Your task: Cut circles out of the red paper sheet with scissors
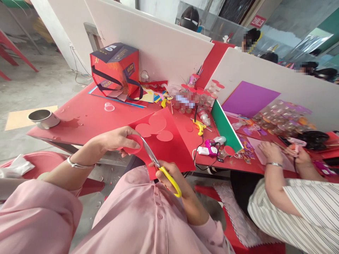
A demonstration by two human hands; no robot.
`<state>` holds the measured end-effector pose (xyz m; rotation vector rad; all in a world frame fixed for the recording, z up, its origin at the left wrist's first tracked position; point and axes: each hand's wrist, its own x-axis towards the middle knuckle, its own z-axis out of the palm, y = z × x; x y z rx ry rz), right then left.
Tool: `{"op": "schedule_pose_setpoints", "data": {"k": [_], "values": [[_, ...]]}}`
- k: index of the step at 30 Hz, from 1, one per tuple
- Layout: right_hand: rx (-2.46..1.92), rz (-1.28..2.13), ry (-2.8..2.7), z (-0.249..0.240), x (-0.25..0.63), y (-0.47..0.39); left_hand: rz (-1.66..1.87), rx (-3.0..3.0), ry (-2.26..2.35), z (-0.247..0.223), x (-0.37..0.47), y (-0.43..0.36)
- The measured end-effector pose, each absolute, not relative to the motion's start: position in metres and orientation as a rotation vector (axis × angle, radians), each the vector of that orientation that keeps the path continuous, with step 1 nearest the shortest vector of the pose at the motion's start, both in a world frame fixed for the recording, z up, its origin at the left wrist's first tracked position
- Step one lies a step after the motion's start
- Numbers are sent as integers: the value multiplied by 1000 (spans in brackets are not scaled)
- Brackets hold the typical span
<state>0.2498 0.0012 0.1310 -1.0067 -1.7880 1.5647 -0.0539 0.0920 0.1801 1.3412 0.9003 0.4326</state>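
Observation:
My left hand (pixel 120 138) pinches a piece of red paper (pixel 135 144) with a rounded edge between thumb and fingers. In my right hand (pixel 172 173) is a pair of scissors (pixel 150 151) with yellow handles. Its blades point up and left, against the edge of that paper. Beneath lies a larger red sheet (pixel 174 150), reaching over the table's front edge towards my lap. Several red paper discs (pixel 157 123) rest on this sheet, some overlapping. The exact spot where the blades meet the paper is too small to make out.
On the red table (pixel 87 116) stand a metal cup (pixel 44 119), a red-and-navy bag (pixel 115 68), clear cups with red tops (pixel 203 93) and a yellow glue gun (pixel 199 127). A green-faced divider (pixel 226 125) separates a co-worker's hands (pixel 271 151) at right.

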Motion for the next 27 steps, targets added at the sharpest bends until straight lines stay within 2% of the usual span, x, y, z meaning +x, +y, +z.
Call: {"op": "schedule_pose_setpoints", "data": {"k": [11, 20, 27], "values": [[-1025, 1487, -1815, 128, 250, 2, 377, 1369, 948, 185, -46, 93], [-1036, 1570, -1748, 127, 248, 1, 372, 1354, 995, 182, -47, 92], [-1063, 1478, -1634, 114, 252, 6, 411, 1335, 934, 170, -53, 91]]}}
